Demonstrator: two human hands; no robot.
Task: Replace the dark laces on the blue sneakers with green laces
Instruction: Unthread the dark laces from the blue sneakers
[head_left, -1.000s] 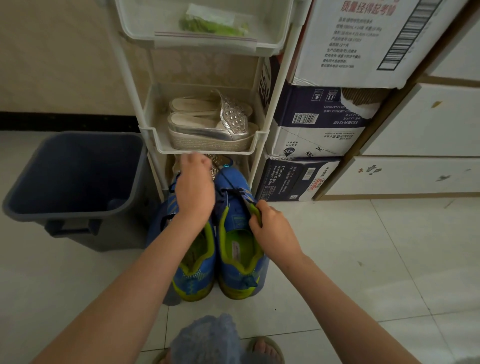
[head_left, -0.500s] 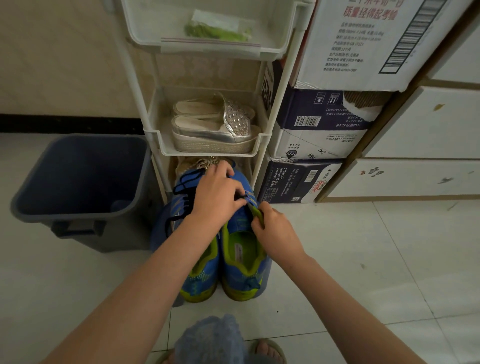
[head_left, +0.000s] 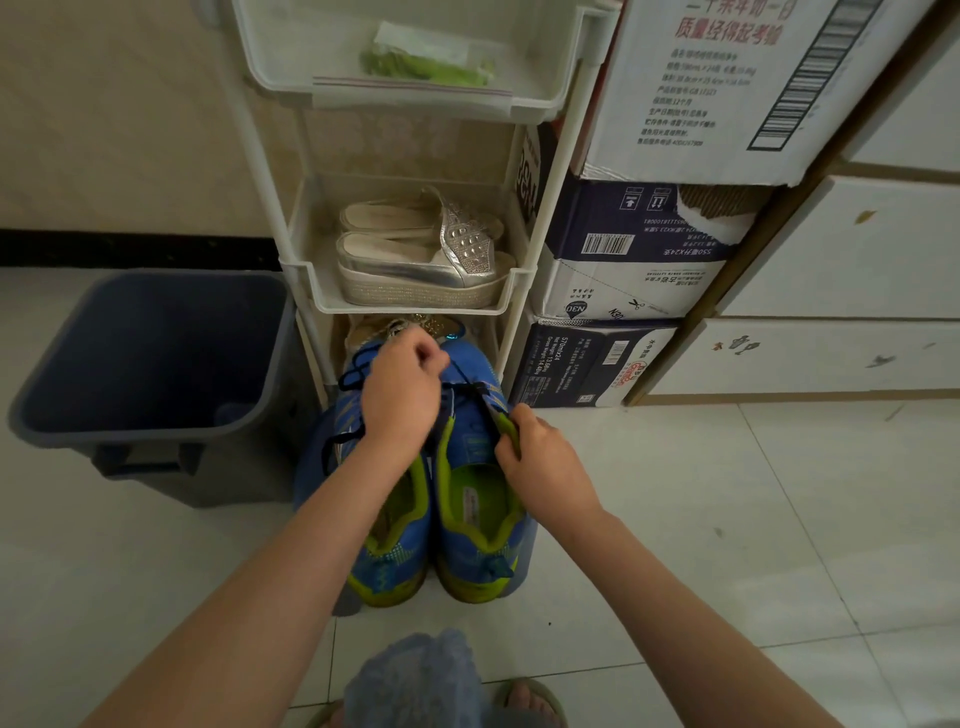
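Observation:
Two blue sneakers with lime-green linings stand on the floor, toes toward the rack: the left sneaker (head_left: 388, 540) and the right sneaker (head_left: 475, 499). My left hand (head_left: 402, 392) is curled over the toe end of the pair and pinches a dark lace (head_left: 462, 378) of the right sneaker. Loose dark lace loops (head_left: 340, 441) hang from the left sneaker. My right hand (head_left: 540, 454) grips the right sneaker's green tongue. A clear bag of green laces (head_left: 426, 65) lies in the rack's top tray.
A white tiered rack (head_left: 306, 270) holds silver platform sandals (head_left: 421, 260) on its middle shelf. A grey bin (head_left: 150, 358) stands to the left, stacked cardboard boxes (head_left: 639, 260) and white drawers (head_left: 831, 353) to the right. My knee and sandalled foot show at the bottom edge.
My left hand moved from the left sneaker across to the right sneaker's laces and now pulls a dark lace. My right hand stays on the tongue.

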